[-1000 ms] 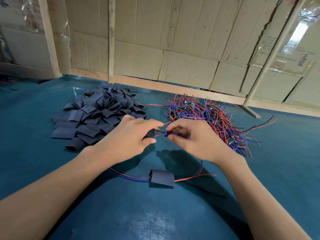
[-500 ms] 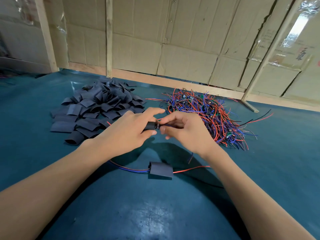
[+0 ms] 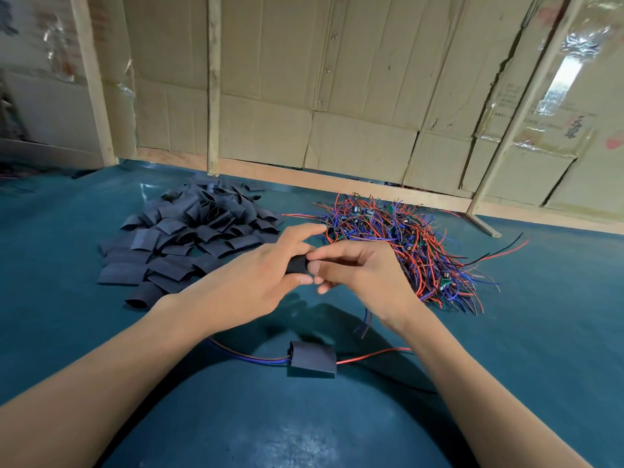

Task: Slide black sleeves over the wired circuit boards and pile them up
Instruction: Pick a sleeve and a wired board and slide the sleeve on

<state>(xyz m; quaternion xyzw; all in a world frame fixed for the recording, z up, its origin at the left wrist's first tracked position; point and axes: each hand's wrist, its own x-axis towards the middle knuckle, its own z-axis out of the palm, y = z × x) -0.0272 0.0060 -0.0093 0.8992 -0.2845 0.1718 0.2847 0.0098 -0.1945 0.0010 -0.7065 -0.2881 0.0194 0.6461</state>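
Black sleeve [image 3: 297,264] sits pinched between both hands, just above the tabletop [image 3: 540,332]. The left hand [image 3: 256,278] has its grip closed round the sleeve, thumb and fingers curled over it. The right hand [image 3: 358,271] pinches at the sleeve's open end, feeding in a board I cannot see; its blue wires [image 3: 363,320] trail down below the wrist.

A second ago the hands were apart, with the board's tip showing between them. Now the fingertips meet and the board is hidden, so I judge it is mostly inside the sleeve and this piece is nearly ready to set down.

One finished piece [image 3: 313,358] lies flat near the person, red and blue leads running out either side, so the pile counts one so far. Further back are two heaps: loose sleeves [image 3: 189,238] on the left, far too many to count, and a tangle of wired boards [image 3: 405,244] on the right, likewise uncountable.
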